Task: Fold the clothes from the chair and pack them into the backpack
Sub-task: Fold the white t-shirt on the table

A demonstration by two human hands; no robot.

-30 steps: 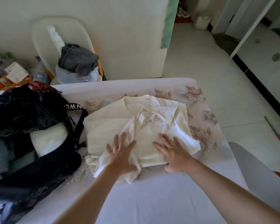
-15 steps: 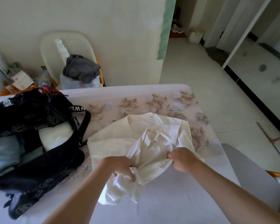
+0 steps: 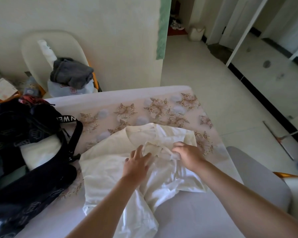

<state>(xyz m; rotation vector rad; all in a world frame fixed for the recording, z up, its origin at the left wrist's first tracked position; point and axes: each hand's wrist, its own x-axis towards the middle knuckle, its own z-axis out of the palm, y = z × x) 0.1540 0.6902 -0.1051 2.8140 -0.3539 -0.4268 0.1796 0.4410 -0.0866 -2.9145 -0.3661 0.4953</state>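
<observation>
Pale tiled floor [image 3: 205,79] and a cream wall lie behind a desk [image 3: 193,219] covered in lilac cloth with a flowered panel across its far half. A white shirt [image 3: 105,170] lies spread on the desk, collar toward the far edge, its near hem rumpled and trailing toward the person. The left grip [image 3: 136,164] rests on the middle of the shirt with fingers straight and spread, holding nothing. The right grip [image 3: 189,154] sits just beside it, fingers curled and pinching a fold of the shirt's fabric close below the collar.

A black backpack [image 3: 21,121] lies open on the left part of the desk, its strap touching the shirt's left edge; a folded white garment [image 3: 40,153] shows inside it, with something blue at the frame's left border. Beyond the desk a cream chair [image 3: 33,48] stands against the wall; a crumpled grey garment [image 3: 72,73] sits on a pale one [image 3: 58,89] on its seat. A grey chair [image 3: 258,177] stands at the desk's right side.
</observation>
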